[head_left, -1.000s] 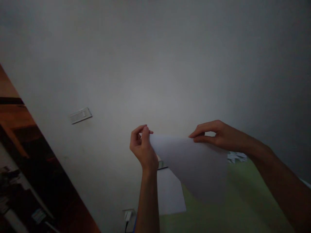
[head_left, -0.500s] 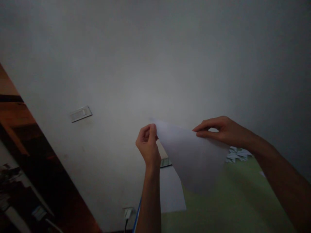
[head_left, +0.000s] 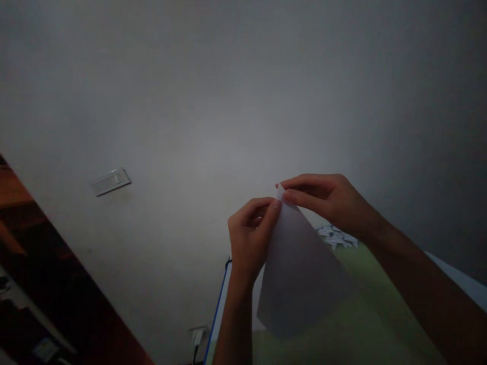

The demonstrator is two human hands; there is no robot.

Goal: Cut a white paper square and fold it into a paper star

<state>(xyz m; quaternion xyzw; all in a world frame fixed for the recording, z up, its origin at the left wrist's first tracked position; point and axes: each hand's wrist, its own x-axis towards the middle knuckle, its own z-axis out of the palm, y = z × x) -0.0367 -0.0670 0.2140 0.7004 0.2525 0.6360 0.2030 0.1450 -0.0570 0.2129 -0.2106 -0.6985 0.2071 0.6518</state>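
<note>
A white sheet of paper (head_left: 300,274) hangs from both hands in front of the wall, its narrow top corner pinched and its wide lower part dangling over the green surface. My left hand (head_left: 251,233) is closed on the paper's left edge just below the tip, thumb toward me. On the other side, my right hand (head_left: 323,197) pinches the paper near the same tip between thumb and forefinger. The fingertips of the two hands almost meet there.
Folded white paper pieces (head_left: 338,236) lie in a pile on the green tabletop (head_left: 376,304), behind the sheet. A switch plate (head_left: 111,182) is on the grey wall. Lower down, a white plug (head_left: 198,335) sits in an outlet. Dark wooden furniture (head_left: 57,284) stands at left.
My right hand has moved left along the paper to meet my left hand, which shifted right. The sheet now hangs from its tip, more upright. The view has turned slightly.
</note>
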